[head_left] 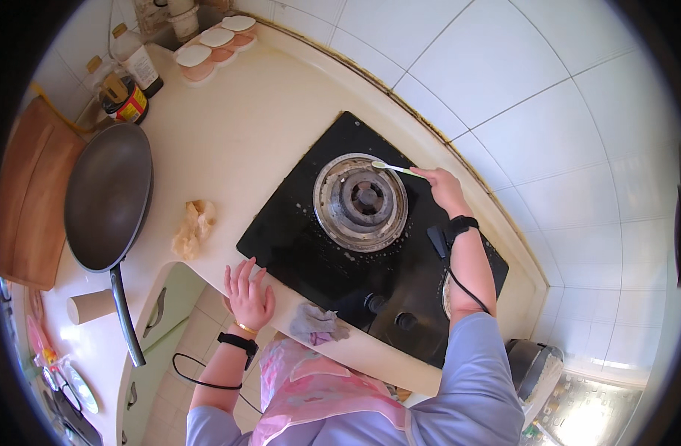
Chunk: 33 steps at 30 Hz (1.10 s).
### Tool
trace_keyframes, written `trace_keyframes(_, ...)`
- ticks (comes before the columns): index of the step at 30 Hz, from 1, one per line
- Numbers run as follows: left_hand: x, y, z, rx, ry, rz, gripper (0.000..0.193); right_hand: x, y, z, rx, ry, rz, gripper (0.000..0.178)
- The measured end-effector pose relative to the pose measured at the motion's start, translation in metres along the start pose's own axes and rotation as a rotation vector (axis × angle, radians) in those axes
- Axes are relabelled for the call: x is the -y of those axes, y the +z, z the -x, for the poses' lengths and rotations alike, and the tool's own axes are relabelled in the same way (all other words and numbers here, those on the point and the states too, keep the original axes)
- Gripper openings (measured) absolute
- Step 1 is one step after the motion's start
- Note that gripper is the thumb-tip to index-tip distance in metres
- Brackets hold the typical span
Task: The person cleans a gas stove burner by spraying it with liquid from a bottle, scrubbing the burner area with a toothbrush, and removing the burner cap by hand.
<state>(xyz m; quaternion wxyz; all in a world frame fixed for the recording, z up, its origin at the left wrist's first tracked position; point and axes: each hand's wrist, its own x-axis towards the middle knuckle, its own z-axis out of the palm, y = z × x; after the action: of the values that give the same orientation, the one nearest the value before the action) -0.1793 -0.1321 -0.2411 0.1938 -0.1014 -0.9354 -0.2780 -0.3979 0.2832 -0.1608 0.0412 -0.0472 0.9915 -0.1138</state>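
My right hand (446, 190) grips the handle of a pale toothbrush (397, 169). Its bristle end touches the upper rim of the round metal burner (361, 202) on the black glass gas stove (296, 230). Water drops and specks are scattered on the glass around that burner. With fingers spread, my left hand (249, 296) rests at the counter's front edge, left of the stove, and holds nothing. A grey cloth (316, 322) lies on the front edge between my left hand and the stove knobs (406, 321). My right forearm partly hides a second burner.
A crumpled brownish paper or cloth (195, 229) lies on the counter. Further left are a frying pan (108, 197), a wooden cutting board (39, 193) and sauce bottles (136, 63). Lidded seasoning containers (215, 48) stand at the back. A tiled wall (504, 67) borders the stove's right side.
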Motion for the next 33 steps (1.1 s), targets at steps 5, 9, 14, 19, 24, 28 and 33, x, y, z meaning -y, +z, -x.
trace_keyframes(5,-0.003,-0.001,-0.002,-0.003,-0.010,0.004,0.038,0.041,0.019,-0.016,0.025,-0.107,-0.007,0.053)
trace_keyframes(9,-0.003,-0.002,-0.001,0.011,-0.002,-0.006,0.038,0.048,0.005,-0.019,0.022,-0.072,0.022,0.048)
trace_keyframes(14,-0.002,-0.001,-0.001,-0.001,0.009,0.001,0.038,0.073,-0.010,-0.008,0.077,-0.062,0.103,0.044)
trace_keyframes(19,-0.002,-0.004,-0.001,0.013,0.009,-0.010,0.037,0.140,-0.019,0.026,0.190,-0.100,0.199,0.041)
trace_keyframes(24,-0.002,-0.005,-0.001,0.014,0.015,-0.008,0.036,0.186,0.019,0.073,0.265,-0.070,0.085,0.052)
trace_keyframes(28,-0.005,-0.005,-0.002,0.020,0.021,-0.003,0.036,0.186,0.040,0.117,0.183,-0.164,0.067,0.056)
trace_keyframes(33,-0.002,-0.005,0.001,0.005,0.030,0.007,0.036,0.176,0.041,0.167,0.160,-0.233,0.156,0.063)
